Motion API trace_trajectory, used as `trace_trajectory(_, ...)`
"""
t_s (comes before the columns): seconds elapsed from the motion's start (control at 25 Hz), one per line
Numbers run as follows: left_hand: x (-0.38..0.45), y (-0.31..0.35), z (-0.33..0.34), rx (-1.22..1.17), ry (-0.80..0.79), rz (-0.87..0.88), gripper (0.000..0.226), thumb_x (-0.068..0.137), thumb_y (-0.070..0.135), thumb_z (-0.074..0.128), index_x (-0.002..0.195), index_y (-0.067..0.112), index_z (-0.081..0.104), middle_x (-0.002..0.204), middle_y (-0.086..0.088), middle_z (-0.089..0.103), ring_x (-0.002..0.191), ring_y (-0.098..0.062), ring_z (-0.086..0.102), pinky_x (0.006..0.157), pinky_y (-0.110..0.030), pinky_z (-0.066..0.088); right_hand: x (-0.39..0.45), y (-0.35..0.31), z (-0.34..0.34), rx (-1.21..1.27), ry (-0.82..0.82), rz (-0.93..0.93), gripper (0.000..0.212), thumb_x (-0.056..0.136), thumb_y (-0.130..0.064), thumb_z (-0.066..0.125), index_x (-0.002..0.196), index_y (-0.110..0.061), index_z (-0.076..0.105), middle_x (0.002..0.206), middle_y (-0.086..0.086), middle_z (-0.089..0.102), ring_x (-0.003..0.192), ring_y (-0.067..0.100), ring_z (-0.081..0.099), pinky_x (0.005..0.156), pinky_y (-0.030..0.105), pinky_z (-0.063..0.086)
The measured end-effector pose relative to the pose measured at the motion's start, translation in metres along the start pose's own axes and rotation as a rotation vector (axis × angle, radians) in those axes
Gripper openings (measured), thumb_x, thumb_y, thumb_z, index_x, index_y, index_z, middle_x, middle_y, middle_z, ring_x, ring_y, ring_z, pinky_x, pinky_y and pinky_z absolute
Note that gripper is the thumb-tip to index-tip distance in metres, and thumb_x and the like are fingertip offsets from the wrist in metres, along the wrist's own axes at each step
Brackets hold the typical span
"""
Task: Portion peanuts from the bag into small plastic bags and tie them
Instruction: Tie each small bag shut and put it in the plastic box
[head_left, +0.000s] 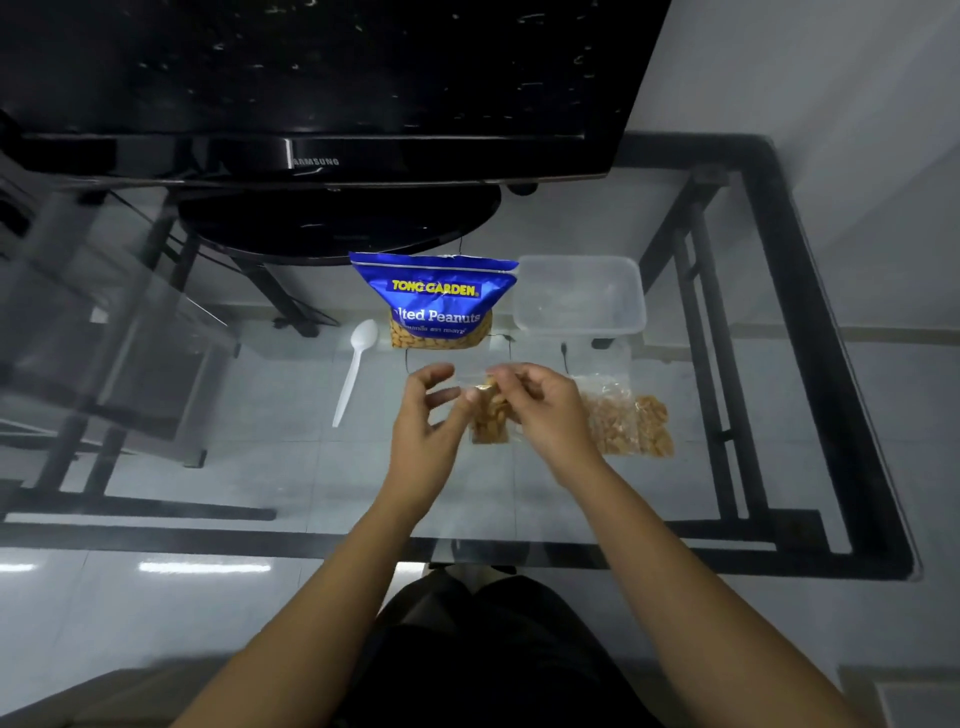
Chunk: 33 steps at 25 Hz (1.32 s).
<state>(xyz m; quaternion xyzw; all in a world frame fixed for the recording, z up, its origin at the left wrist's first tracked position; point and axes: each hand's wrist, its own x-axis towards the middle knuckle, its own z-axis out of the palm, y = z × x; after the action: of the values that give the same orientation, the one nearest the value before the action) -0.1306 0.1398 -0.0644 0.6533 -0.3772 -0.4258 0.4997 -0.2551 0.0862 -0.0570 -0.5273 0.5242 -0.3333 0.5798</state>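
A blue peanut bag (435, 304) stands upright on the glass table (260, 467), just beyond my hands. Between my hands hangs a small clear plastic bag of peanuts (488, 418). My right hand (545, 410) pinches its upper part with thumb and fingers. My left hand (423, 415) touches the bag's left side with its thumb, its other fingers spread apart. Two filled small bags (628, 423) lie on the glass to the right of my right hand.
A white plastic spoon (355, 369) lies left of the peanut bag. A clear plastic container (582, 296) sits right of the bag. A black monitor (322, 104) on its round stand fills the back of the table. The table's black frame (810, 332) runs along the right.
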Motion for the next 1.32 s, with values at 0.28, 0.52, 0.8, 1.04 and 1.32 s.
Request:
trace_trajectory(0.28, 0.028, 0.029, -0.023, -0.081, -0.190, -0.008, 0.009, 0.085, 0.014, 0.063, 0.090, 0.009, 0.068, 0.084, -0.010, 0.068, 0.079, -0.017, 0.064, 0.072, -0.029, 0.055, -0.001, -0.014, 0.006, 0.291, 0.106, -0.010, 0.005, 0.086, -0.015, 0.063, 0.086, -0.017, 0.068, 0.081, 0.005, 0.070, 0.076, 0.015, 0.067, 0.073, 0.028, 0.057)
trace_trajectory(0.52, 0.037, 0.049, -0.017, 0.358, -0.256, 0.196, 0.007, 0.086, 0.018, 0.063, 0.091, 0.017, 0.068, 0.077, 0.015, 0.063, 0.065, 0.004, 0.058, 0.059, -0.007, 0.043, 0.000, -0.011, 0.004, 0.250, 0.156, 0.021, 0.007, 0.086, -0.020, 0.064, 0.085, -0.017, 0.070, 0.084, 0.005, 0.069, 0.079, 0.015, 0.068, 0.070, 0.030, 0.057)
trace_trajectory(0.8, 0.041, 0.049, -0.007, 0.607, -0.207, 0.291, 0.006, 0.087, 0.023, 0.061, 0.086, 0.019, 0.066, 0.079, 0.010, 0.062, 0.075, -0.005, 0.054, 0.066, -0.023, 0.047, 0.004, -0.012, 0.004, -0.054, 0.240, -0.117, 0.010, 0.087, -0.023, 0.062, 0.080, -0.018, 0.067, 0.073, -0.006, 0.068, 0.073, 0.010, 0.068, 0.072, 0.032, 0.057)
trace_trajectory(1.04, 0.044, 0.041, -0.026, 0.719, -0.228, 0.333, 0.014, 0.087, 0.028, 0.062, 0.082, 0.015, 0.061, 0.079, 0.007, 0.060, 0.077, -0.014, 0.057, 0.068, -0.033, 0.050, 0.001, -0.013, 0.002, -0.183, 0.268, -0.150, 0.010, 0.089, -0.023, 0.059, 0.080, -0.019, 0.062, 0.066, -0.013, 0.062, 0.063, 0.001, 0.063, 0.063, 0.014, 0.049)
trace_trajectory(1.32, 0.029, 0.004, -0.030, -0.017, -0.382, -0.214, 0.014, 0.086, 0.020, 0.062, 0.099, 0.019, 0.061, 0.094, -0.006, 0.064, 0.088, -0.019, 0.065, 0.077, -0.028, 0.056, 0.013, -0.002, 0.017, 0.267, 0.154, 0.226, 0.016, 0.092, -0.031, 0.053, 0.091, -0.019, 0.064, 0.086, 0.000, 0.068, 0.082, 0.012, 0.066, 0.069, 0.027, 0.053)
